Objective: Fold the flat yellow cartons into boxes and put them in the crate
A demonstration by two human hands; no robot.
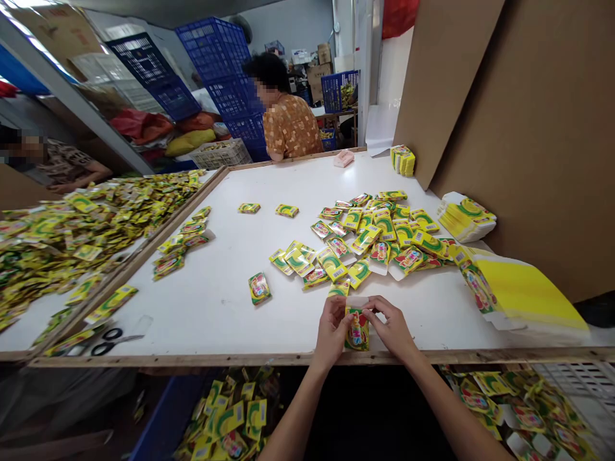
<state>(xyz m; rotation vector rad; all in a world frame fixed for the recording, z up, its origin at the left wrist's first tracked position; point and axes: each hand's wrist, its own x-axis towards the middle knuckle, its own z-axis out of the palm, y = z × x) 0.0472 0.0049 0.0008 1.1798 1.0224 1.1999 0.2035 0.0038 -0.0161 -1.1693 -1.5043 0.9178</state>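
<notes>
Near the front edge of the white table [216, 320], my left hand [332, 328] and my right hand [391, 326] both hold one small green and yellow box [357, 330]. My left fingers grip its left side. At its upper right, my right thumb and fingers press by a pale flap. Just beyond my hands lies a loose pile of similar boxes [365, 237], some with white flaps sticking out. One box [260, 288] lies alone left of my hands. To the right, a long stack of flat yellow cartons [523, 291] lies fanned on the table.
Scissors [113, 342] lie at the front left beside a wooden divider [144, 256]. Past it is a large heap of packets [96, 218]. Two people sit beyond the table. Cardboard [538, 160] stands at right. Below the edge, a blue crate [163, 416] holds boxes.
</notes>
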